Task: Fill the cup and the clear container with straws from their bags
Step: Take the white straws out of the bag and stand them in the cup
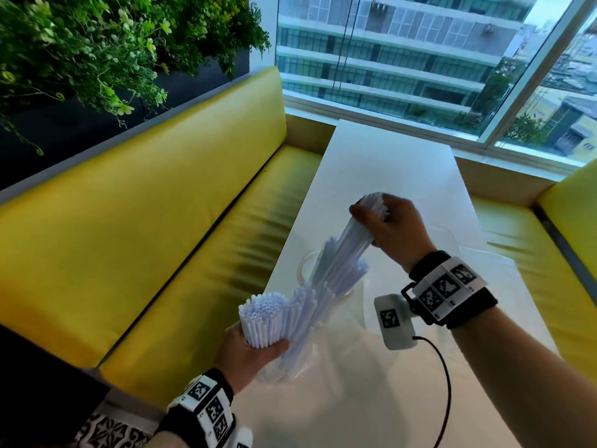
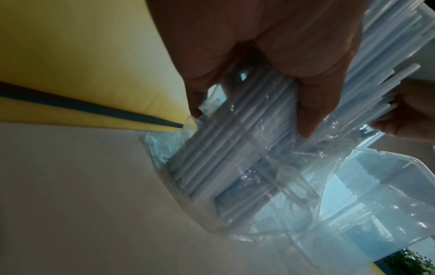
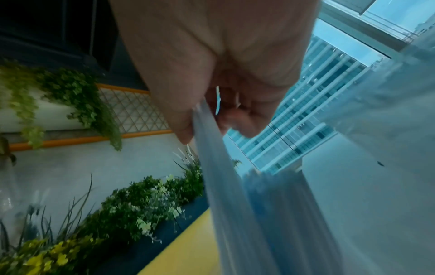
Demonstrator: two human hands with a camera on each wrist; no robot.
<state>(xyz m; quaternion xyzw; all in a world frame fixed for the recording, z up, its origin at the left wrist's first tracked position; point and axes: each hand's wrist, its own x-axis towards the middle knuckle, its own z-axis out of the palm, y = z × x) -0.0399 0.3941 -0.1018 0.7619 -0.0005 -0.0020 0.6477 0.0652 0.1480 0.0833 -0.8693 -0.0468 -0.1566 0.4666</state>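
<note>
straws: matt white plastic | bag: clear glossy film | bench: smooth yellow

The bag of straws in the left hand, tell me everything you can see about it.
The bag is thin, clear, crinkled plastic, open at the top, with white straws packed inside and standing out of its mouth. The left hand grips it around the middle, above the white table. The right hand pulls some straws upward.
</note>
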